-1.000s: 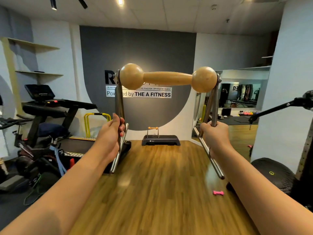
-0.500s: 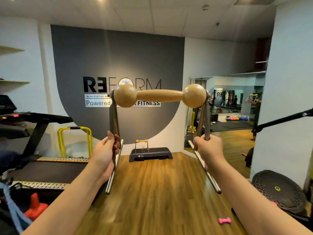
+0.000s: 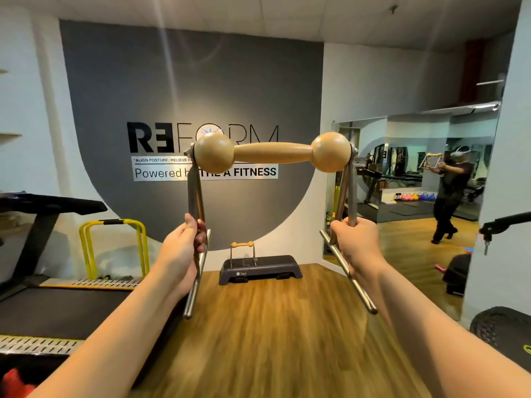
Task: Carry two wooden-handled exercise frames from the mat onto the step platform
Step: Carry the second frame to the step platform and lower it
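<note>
Currently both my hands are wrapped on the frame (image 3: pixel 273 196) I'm carrying: left hand (image 3: pixel 179 251) curled round the left steel upright, right hand (image 3: pixel 355 244) fisted round the right one, wooden handle (image 3: pixel 273 152) up at eye level, base rails hanging clear of the wood floor (image 3: pixel 273 340). Further off, the step platform (image 3: pixel 275 267) sits against the wall with the other frame (image 3: pixel 242 252) already standing on its left part. Risk as I judge it: held this high the handle partly blocks my view of the landing spot, so the rails could clip that frame or overhang the platform edge and tip. Treadmill (image 3: pixel 51 208) at left.
</note>
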Tool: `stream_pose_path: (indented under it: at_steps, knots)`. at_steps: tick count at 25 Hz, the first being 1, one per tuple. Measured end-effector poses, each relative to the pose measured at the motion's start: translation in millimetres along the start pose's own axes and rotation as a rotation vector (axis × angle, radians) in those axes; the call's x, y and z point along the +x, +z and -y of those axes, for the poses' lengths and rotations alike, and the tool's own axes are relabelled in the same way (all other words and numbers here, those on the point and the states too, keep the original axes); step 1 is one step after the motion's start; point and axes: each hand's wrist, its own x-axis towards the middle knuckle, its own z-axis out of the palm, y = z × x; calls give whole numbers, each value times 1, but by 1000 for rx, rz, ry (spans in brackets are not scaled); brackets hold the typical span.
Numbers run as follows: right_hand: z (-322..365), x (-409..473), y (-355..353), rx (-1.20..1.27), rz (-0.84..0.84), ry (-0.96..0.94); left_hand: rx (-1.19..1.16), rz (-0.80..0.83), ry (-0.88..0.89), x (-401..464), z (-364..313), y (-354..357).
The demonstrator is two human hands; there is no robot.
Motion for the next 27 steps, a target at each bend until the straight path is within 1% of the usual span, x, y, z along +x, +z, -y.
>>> stream_pose_path:
  at_steps: [4, 9, 12, 14, 16, 20, 23, 27]
  knots:
    - [-20, 102, 56, -1, 12, 3, 8, -8, 15, 105, 33, 21]
    - [-67, 221, 138, 63, 1, 47, 14, -15, 24, 248, 90, 36]
    - [-100, 289, 187, 127, 62, 110, 9, -16, 21, 333, 131, 37]
    - [-123, 341, 227, 149, 73, 128, 19, -14, 33, 401, 159, 37]
    - [-139, 397, 269, 60, 11, 114, 41, -9, 27, 471, 181, 42]
    - [-164, 500, 341, 32, -66, 126, 26, -9, 11, 601, 215, 59]
    - [-195, 570, 381, 19, -67, 88, 42, 8, -17, 681, 246, 76]
    - [-251, 675, 430, 13, -70, 72, 12, 12, -42, 787, 309, 104]
